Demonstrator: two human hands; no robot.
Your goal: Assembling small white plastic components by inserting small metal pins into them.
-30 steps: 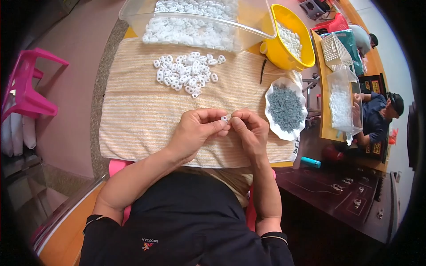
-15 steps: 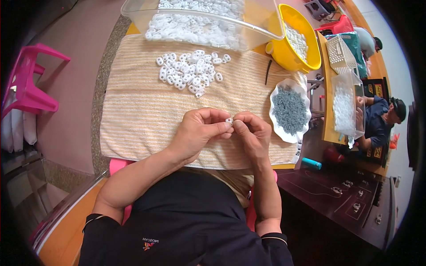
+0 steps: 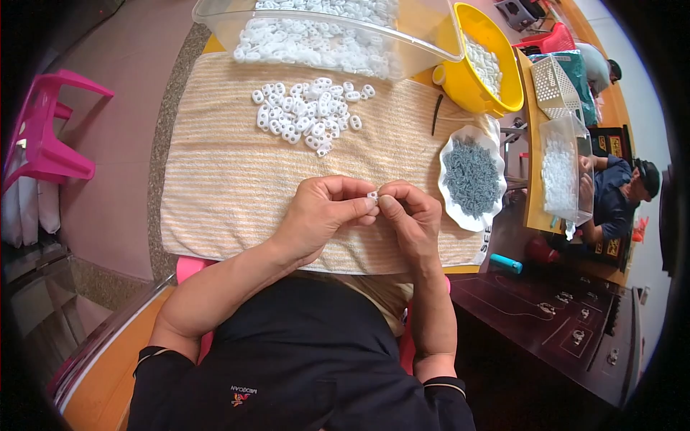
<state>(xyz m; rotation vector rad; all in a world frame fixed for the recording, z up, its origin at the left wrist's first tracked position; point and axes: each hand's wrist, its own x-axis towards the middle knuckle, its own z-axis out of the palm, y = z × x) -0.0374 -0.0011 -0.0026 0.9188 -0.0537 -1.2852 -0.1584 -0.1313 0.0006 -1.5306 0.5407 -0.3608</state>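
Observation:
Over the near part of the striped towel, my left hand (image 3: 325, 210) pinches a small white two-hole plastic piece (image 3: 371, 195) between thumb and fingertips. My right hand (image 3: 412, 219) meets it from the right, thumb and forefinger pressed together at the piece's edge; whatever lies between those fingertips is hidden. Farther off lies a loose pile of similar white two-hole pieces (image 3: 310, 115). To the right of my right hand, a white scalloped dish (image 3: 450, 208) holds many tiny slender grey parts (image 3: 471, 176).
A clear plastic bin (image 3: 424, 54) of white pieces stands at the far edge, beside a yellow basin (image 3: 471, 90) with white parts. A short black strip (image 3: 436, 115) lies on the towel (image 3: 215, 165). Another person (image 3: 617, 190) works at a table on the right; a pink stool (image 3: 54, 136) stands left.
Both hands stay in almost the same place, fingertips still together at the white piece. The view has shifted very slightly.

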